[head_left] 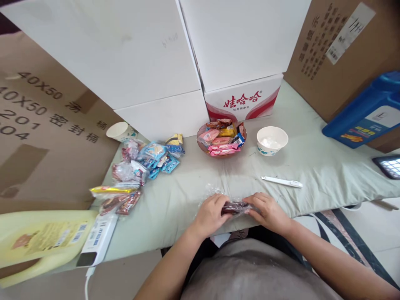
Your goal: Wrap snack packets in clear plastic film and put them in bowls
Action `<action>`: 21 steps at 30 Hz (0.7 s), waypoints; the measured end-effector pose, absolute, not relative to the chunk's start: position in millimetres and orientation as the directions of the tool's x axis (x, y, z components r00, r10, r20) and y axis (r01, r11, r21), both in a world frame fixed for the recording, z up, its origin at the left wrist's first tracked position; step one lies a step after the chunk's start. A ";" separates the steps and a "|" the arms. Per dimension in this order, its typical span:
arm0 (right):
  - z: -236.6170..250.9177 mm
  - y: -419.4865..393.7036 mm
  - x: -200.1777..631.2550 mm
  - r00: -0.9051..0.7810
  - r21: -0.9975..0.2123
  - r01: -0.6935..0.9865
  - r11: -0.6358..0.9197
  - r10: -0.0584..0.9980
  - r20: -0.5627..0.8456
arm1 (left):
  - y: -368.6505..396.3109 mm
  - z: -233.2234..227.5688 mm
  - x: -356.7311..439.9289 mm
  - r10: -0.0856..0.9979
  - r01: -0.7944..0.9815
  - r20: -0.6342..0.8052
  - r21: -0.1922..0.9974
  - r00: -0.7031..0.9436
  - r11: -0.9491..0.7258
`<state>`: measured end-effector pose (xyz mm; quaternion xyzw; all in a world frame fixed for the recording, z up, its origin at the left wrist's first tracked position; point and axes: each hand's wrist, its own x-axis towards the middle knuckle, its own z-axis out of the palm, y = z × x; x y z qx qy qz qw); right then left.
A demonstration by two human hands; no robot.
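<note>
Close to the front edge of the cloth-covered surface, my left hand (213, 214) and my right hand (266, 211) grip a dark reddish-brown item in clear plastic wrap (236, 207), one at each end. Fingers of both hands are curled on it, and its exact kind cannot be made out. Loose clear film (215, 190) sticks up behind my left hand. Beyond my hands stands a reddish see-through bowl (203, 146) filled with wrapped snacks (223, 137). A white utility knife (281, 182) lies beyond my right hand.
A paper cup (271, 146) with white contents stands right of the bowl. Packaged snacks (150, 160) are piled at left, near a tilted paper cup (121, 131), a power strip (99, 239) and a yellow jug (43, 241). White boxes (156, 54) rise behind. A blue bottle (365, 112) leans at right.
</note>
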<state>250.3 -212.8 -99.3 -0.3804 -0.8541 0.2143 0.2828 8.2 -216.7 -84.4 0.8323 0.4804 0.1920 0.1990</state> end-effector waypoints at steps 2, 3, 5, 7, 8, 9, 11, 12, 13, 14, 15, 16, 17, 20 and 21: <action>-98.9 -211.2 251.1 -0.497 -0.612 0.522 0.595 0.795 0.349 | -212.5 -84.7 -3.1 0.918 0.697 0.090 0.623 0.387 -0.355; -100.5 -210.4 251.5 -0.467 -0.613 0.533 0.584 0.806 0.363 | -209.6 -85.3 -9.6 0.937 0.671 0.065 0.682 0.343 -0.292; -106.1 -209.6 252.5 -0.425 -0.603 0.563 0.565 0.824 0.375 | -204.2 -87.9 -22.8 0.964 0.596 -0.001 0.787 0.264 -0.162; -113.0 -209.8 252.8 -0.392 -0.594 0.601 0.535 0.845 0.364 | -201.2 -91.7 -33.4 0.980 0.534 -0.036 0.842 0.194 -0.075; -116.2 -210.1 252.6 -0.374 -0.592 0.620 0.515 0.857 0.353 | -200.8 -93.1 -36.9 0.987 0.527 -0.021 0.847 0.160 -0.068; -118.8 -210.4 252.0 -0.357 -0.593 0.634 0.496 0.868 0.344 | -201.2 -93.8 -39.1 0.991 0.538 0.019 0.838 0.133 -0.088; -121.4 -210.7 250.2 -0.345 -0.596 0.643 0.481 0.877 0.334 | -203.6 -92.1 -40.0 0.981 0.591 0.152 0.783 0.123 -0.196; -121.1 -210.5 249.3 -0.354 -0.596 0.641 0.483 0.875 0.330 | -205.2 -89.7 -39.2 0.962 0.617 0.223 0.739 0.156 -0.271; -119.8 -210.0 248.5 -0.365 -0.593 0.641 0.487 0.873 0.322 | -207.0 -86.5 -38.1 0.937 0.633 0.284 0.691 0.206 -0.349; -117.5 -209.5 248.0 -0.376 -0.590 0.644 0.487 0.873 0.311 | -208.8 -82.9 -36.9 0.907 0.639 0.328 0.644 0.266 -0.420; -114.3 -208.8 247.9 -0.380 -0.589 0.648 0.483 0.875 0.300 | -210.6 -79.2 -35.8 0.877 0.640 0.353 0.601 0.325 -0.479; -110.6 -208.1 248.0 -0.383 -0.590 0.649 0.481 0.876 0.293 | -212.2 -76.0 -34.8 0.854 0.643 0.353 0.562 0.383 -0.521; -106.6 -207.4 248.1 -0.388 -0.592 0.644 0.485 0.874 0.293 | -213.8 -73.4 -33.9 0.838 0.651 0.333 0.527 0.432 -0.546; -96.9 -204.8 245.9 -0.439 -0.590 0.601 0.539 0.840 0.319 | -216.4 -70.6 -29.0 0.825 0.701 0.223 0.442 0.519 -0.560; -95.5 -203.8 243.6 -0.456 -0.587 0.589 0.556 0.828 0.326 | -216.4 -71.1 -26.2 0.826 0.717 0.182 0.421 0.534 -0.556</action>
